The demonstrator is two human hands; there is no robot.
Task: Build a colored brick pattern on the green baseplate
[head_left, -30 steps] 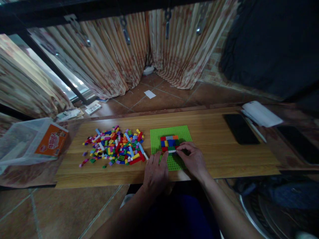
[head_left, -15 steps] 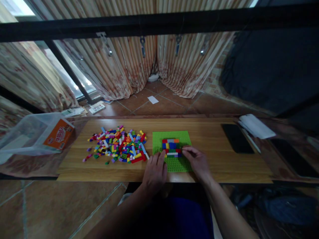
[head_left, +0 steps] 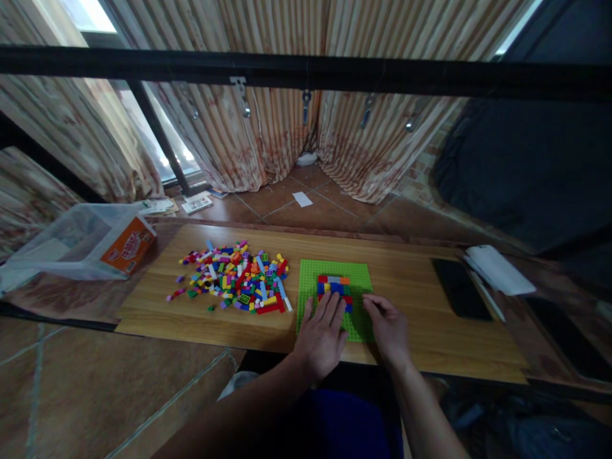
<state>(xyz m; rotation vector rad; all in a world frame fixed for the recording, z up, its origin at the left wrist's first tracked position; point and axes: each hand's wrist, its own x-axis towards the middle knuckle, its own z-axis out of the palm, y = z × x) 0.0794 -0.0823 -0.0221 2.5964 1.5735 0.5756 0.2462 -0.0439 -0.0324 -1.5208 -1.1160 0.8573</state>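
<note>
A light green baseplate (head_left: 310,269) lies on the wooden board, bearing a block of assembled toy bricks (head_left: 337,288) in red, grey, orange, blue and yellow. My left hand (head_left: 321,335) has its fingers stretched out flat over the front left part of those bricks, hiding some of them. At the plate's right edge, apart from the bricks, is my right hand (head_left: 389,325). Its thumb and fingertips are pressed together; whether a small piece sits between them I cannot make out.
A heap of loose toy bricks (head_left: 234,277) spreads left of the plate. Further left stands a clear plastic bin (head_left: 81,245) with an orange label. On the right lie a black tablet (head_left: 459,290), a white pen (head_left: 488,296) and a white pouch-like item (head_left: 500,269).
My left hand has moved from the plate's front left edge onto the bricks, its fingers flattening over them. My right hand has drawn away to the right. The view has tilted up.
</note>
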